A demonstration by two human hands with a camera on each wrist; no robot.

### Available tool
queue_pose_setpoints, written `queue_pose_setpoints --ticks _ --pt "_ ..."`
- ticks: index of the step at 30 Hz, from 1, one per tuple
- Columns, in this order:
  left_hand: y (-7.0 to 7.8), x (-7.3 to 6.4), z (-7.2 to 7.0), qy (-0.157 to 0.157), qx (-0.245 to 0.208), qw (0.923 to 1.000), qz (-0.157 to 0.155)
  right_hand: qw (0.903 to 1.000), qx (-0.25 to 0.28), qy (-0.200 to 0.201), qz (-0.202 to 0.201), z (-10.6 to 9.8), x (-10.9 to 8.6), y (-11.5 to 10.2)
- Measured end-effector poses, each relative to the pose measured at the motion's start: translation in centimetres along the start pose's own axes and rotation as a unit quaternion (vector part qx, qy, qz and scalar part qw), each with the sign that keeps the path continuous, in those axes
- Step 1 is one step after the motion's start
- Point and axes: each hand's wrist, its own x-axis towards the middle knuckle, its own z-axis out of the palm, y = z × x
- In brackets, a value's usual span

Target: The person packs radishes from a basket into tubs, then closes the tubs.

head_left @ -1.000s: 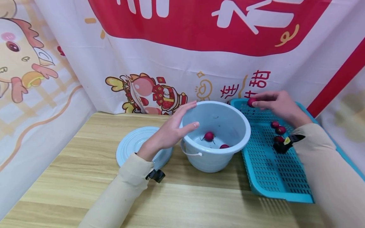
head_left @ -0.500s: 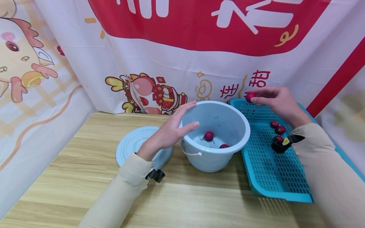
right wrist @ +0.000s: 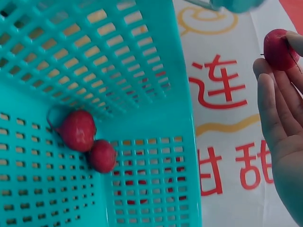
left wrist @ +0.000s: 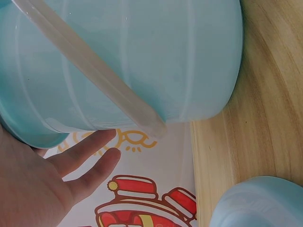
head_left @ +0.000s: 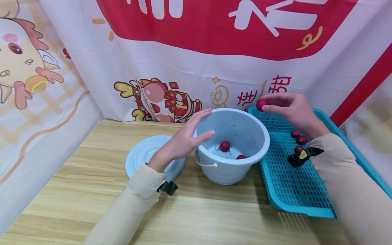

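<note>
One radish point(head_left: 261, 104) is pinched by the right hand point(head_left: 297, 109) near the far end of the teal basket point(head_left: 306, 210), best held lightly and clear of the pale-blue bucket point(head_left: 226, 173); one left hand point(head_left: 183, 139), fingers extended and gripping nothing, lies at that bucket's rim, best used to steady it.

Bright, even light in the head view, seemingly from overhead, and there's a pale sheen across the tabletop point(head_left: 208, 217)! The basket point(head_left: 306, 209) throws a slatted shadow off its near end, with a darker patch between it and the bucket point(head_left: 226, 173). Out towards the edge, the right sleeve point(head_left: 343, 177) looks stretched by the wide lens. Over to the left wrist: soft detail, whitish streaks gleaming along the bucket's side. And the right wrist, dimmer, cooler, its top edge blurred, the held radish point(right wrist: 279, 49) fairly clear.
</note>
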Motion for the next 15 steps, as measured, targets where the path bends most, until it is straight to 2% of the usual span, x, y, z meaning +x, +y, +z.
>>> queue_pose_setpoints --ticks 11,15 --pt "0.0 0.0 0.0 0.002 0.004 1.0000 -0.001 0.9989 -0.001 -0.033 -0.032 2.0 -0.1 -1.7" --pt "0.0 0.0 0.0 0.002 0.006 1.0000 0.001 0.9986 0.001 -0.043 -0.030 2.4 -0.1 -2.0"
